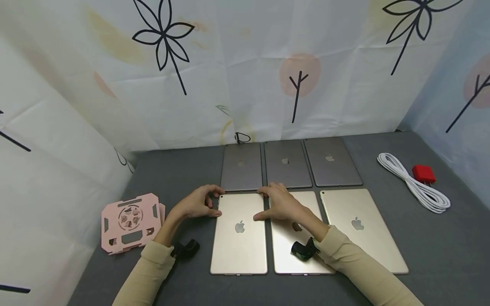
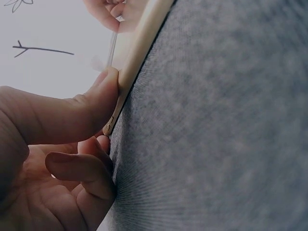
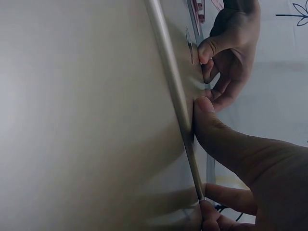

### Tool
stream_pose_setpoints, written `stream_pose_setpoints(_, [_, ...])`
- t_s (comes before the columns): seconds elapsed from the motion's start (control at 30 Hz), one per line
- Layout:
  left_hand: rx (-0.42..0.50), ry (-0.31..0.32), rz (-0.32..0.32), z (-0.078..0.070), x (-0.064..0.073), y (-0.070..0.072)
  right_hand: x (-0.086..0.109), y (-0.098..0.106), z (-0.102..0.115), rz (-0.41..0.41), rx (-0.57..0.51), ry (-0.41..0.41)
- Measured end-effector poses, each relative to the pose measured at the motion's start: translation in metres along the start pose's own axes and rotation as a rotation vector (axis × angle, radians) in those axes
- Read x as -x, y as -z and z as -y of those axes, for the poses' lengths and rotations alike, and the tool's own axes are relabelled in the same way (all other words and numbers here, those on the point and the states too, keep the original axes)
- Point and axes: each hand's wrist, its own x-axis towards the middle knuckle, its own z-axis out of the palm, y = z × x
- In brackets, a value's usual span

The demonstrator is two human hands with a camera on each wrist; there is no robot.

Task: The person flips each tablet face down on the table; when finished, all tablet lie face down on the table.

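Note:
A gold tablet [image 1: 239, 248] with an apple logo lies face down on the table, leftmost in the front row. At its top left corner, my left hand [image 1: 200, 201] holds it with the thumb on the side edge and a finger at the top edge. My right hand [image 1: 282, 205] grips the top right corner, its thumb on the right side and fingers at the top edge. The left wrist view shows the left thumb pressing the tablet's rim [image 2: 137, 55]. Beneath my right hand and wrist is a second gold tablet [image 1: 291, 259], partly covered.
A third gold tablet [image 1: 363, 233] lies to the right. Behind stand in a row three grey tablets, lying flat, one of them [image 1: 245, 170] nearest the hands. Pink cases [image 1: 131, 221] are stacked at left. A coiled white cable [image 1: 413, 182] and red charger [image 1: 423, 173] lie far right.

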Motion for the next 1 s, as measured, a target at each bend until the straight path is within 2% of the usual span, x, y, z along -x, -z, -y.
stream_pose_setpoints(0.17, [-0.006,-0.009,-0.001,0.002,0.001,0.0,0.0,-0.001,0.001,0.003,-0.005,0.011])
stream_pose_setpoints(0.73, [-0.017,0.022,-0.006,0.002,-0.001,0.0,-0.001,0.001,0.0,0.02,0.009,0.01])
stream_pose_setpoints(0.87, [-0.018,-0.016,-0.016,0.005,0.002,0.0,0.003,0.004,-0.001,0.04,0.042,0.026])
stream_pose_setpoints(1.0, [-0.035,-0.074,-0.056,0.007,0.009,0.0,0.017,0.017,-0.008,0.037,0.106,0.079])
